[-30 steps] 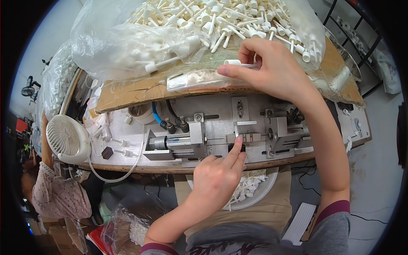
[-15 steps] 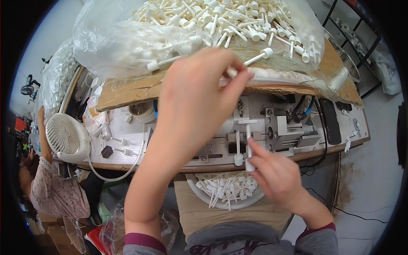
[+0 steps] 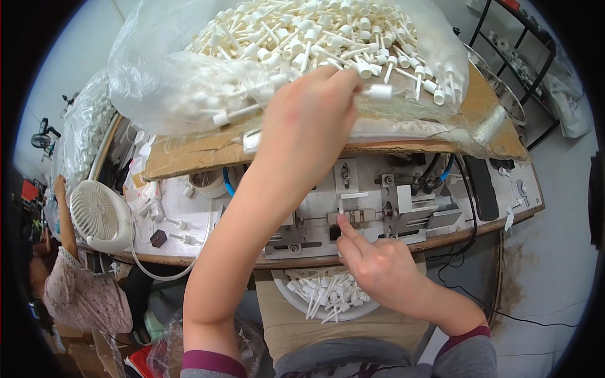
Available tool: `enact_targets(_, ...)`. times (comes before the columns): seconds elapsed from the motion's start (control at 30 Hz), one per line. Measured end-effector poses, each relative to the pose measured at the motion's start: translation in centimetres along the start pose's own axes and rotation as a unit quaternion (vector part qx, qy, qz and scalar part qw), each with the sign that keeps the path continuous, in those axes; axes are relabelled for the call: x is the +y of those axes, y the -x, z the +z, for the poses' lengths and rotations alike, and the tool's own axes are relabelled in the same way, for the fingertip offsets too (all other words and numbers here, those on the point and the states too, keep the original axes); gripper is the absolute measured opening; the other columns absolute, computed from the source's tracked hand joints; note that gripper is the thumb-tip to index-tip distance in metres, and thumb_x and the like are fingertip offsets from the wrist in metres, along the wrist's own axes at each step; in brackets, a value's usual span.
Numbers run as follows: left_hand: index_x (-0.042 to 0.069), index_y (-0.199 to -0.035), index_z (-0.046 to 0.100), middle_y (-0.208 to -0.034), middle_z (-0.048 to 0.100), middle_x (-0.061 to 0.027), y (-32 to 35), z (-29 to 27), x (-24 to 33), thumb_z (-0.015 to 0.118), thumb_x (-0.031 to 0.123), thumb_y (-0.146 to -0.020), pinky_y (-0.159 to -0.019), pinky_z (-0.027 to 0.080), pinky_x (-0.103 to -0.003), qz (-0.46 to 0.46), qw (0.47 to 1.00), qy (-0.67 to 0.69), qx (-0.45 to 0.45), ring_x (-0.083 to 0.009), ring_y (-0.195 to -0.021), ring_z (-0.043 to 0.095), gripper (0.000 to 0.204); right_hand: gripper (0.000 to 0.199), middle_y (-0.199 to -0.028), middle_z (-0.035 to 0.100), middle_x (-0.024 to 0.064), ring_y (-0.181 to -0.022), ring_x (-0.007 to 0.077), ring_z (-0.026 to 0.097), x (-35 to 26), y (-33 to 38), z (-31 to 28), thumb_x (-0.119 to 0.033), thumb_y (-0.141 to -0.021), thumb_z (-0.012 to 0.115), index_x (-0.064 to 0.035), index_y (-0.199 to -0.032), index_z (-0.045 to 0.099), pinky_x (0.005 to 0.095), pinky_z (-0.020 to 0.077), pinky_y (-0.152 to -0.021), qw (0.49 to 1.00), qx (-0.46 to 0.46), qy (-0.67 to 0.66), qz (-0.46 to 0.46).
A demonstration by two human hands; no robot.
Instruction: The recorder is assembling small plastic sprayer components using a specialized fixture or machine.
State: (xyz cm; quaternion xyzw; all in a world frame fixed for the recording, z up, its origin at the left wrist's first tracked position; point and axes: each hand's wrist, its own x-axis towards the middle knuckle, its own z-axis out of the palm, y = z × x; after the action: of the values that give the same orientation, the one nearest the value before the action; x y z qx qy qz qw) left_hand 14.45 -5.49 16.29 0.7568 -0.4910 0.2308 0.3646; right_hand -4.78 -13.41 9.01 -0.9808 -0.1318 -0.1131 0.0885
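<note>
White plastic stick part (image 3: 377, 92) sits in the upper middle of the frame, pinched at its thin stem by the left hand (image 3: 309, 120) over the heap of like parts (image 3: 296, 38) in the clear bag (image 3: 157, 82). Long axis runs roughly level, left to right in the frame; the thick cylindrical cap points right, the stem runs back left under the fingertips. Left grip: clenched on the stem only, cap free.

Right hand (image 3: 381, 268) is at lower centre, index fingertip (image 3: 342, 220) pressed on the small block of the metal fixture (image 3: 378, 211) on the tabletop (image 3: 189, 252). Right grip: I cannot tell whether anything is held; the finger touches the fixture, and the other fingers are curled.

Risks, as judged:
- Hold is far from the cap, so the part may swivel or slip, and drop into the bag.
- Left forearm crosses over the fixture and hides part of it; a blind placement could miss the slot.
- Right fingertip lies beside the sliding parts; pinch possible if the fixture actuates.
- The bag bulges over the cardboard edge (image 3: 189, 160); a nudge could spill parts.

Below the tabletop, a bowl (image 3: 296, 305) holds more white parts. A small white fan (image 3: 101, 217) stands at left.
</note>
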Motion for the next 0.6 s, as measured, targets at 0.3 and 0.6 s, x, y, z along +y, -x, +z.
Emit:
enact_targets(0.3,0.0,-0.099,0.071,-0.13,0.065,-0.0193,9.6,-6.9,3.8,0.084,0.002,-0.071,-0.087,0.057,-0.035,-0.031,0.998,0.016,-0.051,-0.0253,-0.1,0.069,0.032,0.028,-0.094,0.073,0.0044,-0.074,0.0152,0.066,9.8,-12.9,-8.1,-0.03,-0.088,0.073,-0.0087,-0.105,0.072,0.029,0.0496,-0.058,0.951,0.234,-0.175,0.105)
enact_targets(0.6,0.002,-0.108,0.069,-0.136,0.058,-0.0156,15.6,-3.7,7.4,0.078,0.003,-0.074,-0.08,0.055,-0.036,-0.05,0.988,0.086,-0.122,-0.0264,-0.097,0.065,0.035,0.108,-0.145,0.043,0.0345,-0.141,0.0471,0.037,16.1,-30.1,-4.6,-0.062,-0.063,0.076,-0.0052,-0.149,0.043,0.049,0.0397,-0.112,0.944,0.119,0.0,0.307)
